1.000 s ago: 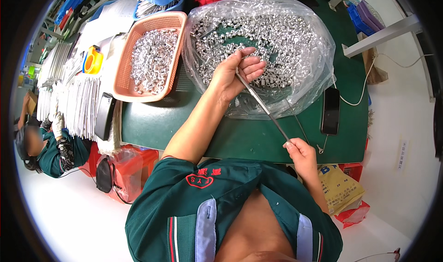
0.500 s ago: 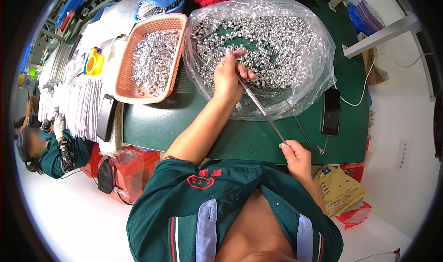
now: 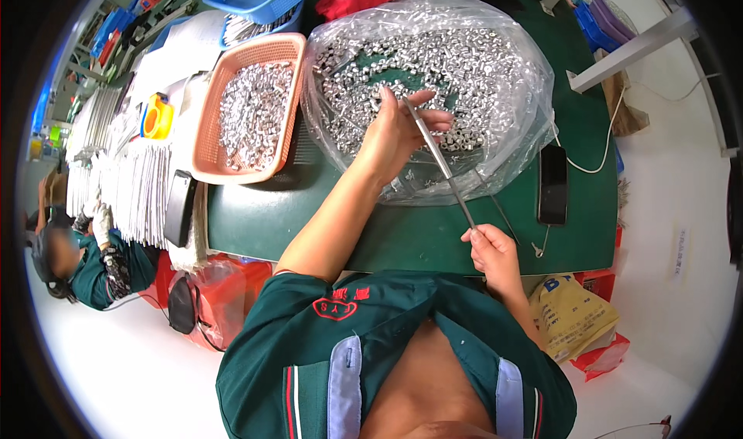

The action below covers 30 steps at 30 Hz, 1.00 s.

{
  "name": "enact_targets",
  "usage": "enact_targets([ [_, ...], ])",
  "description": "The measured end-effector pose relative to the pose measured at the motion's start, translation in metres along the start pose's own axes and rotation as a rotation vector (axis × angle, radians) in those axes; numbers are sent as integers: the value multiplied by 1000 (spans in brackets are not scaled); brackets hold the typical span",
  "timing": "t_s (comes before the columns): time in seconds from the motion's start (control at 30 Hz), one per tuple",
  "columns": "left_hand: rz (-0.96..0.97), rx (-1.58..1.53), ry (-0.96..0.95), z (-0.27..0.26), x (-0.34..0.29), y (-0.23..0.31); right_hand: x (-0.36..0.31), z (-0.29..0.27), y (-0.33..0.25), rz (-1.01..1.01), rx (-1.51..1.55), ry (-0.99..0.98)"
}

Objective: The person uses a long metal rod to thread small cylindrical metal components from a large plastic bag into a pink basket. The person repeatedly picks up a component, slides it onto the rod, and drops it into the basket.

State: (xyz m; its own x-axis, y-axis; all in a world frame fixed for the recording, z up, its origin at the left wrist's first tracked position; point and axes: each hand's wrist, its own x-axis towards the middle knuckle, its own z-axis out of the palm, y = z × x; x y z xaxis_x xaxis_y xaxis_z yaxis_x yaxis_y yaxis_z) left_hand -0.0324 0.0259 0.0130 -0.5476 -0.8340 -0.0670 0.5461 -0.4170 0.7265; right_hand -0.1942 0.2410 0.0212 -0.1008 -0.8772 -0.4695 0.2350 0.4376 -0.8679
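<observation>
A slim metal rod (image 3: 443,164), silver along its middle and darker near its lower end, slants between my hands above the table. My right hand (image 3: 495,255) pinches its lower end near the table's front edge. At the upper end my left hand (image 3: 398,133) is open with its fingers spread, and the rod lies against them. Beneath the left hand sits a large clear plastic bag (image 3: 517,141), spread wide and holding many small silver metal pieces (image 3: 487,68). A second thin dark rod (image 3: 503,216) lies beside the bag, to the right of the held rod.
An orange basket (image 3: 203,149) of similar metal pieces stands left of the bag, with blue baskets (image 3: 263,10) behind. A phone (image 3: 552,185) lies on the right of the green table (image 3: 325,234). A black case (image 3: 179,207) leans at left; a co-worker (image 3: 101,261) sits beyond.
My left hand's fingers have loosened from around the rod and spread out. My right hand still grips the lower end, and has shifted slightly up and to the left.
</observation>
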Motion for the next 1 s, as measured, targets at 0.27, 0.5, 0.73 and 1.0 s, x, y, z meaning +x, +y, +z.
enact_targets([
  [0.27,268,1023,234,-16,18,28,-4,-24,-9,-138,89,178],
  [0.5,361,1840,-146,-2,43,27,-6,-33,-5,-148,123,168],
  [0.73,505,1923,-279,8,76,-3,-9,-40,8,-126,120,175],
  [1.0,568,1967,-350,26,118,-30,-5,-41,18,-171,30,182],
])
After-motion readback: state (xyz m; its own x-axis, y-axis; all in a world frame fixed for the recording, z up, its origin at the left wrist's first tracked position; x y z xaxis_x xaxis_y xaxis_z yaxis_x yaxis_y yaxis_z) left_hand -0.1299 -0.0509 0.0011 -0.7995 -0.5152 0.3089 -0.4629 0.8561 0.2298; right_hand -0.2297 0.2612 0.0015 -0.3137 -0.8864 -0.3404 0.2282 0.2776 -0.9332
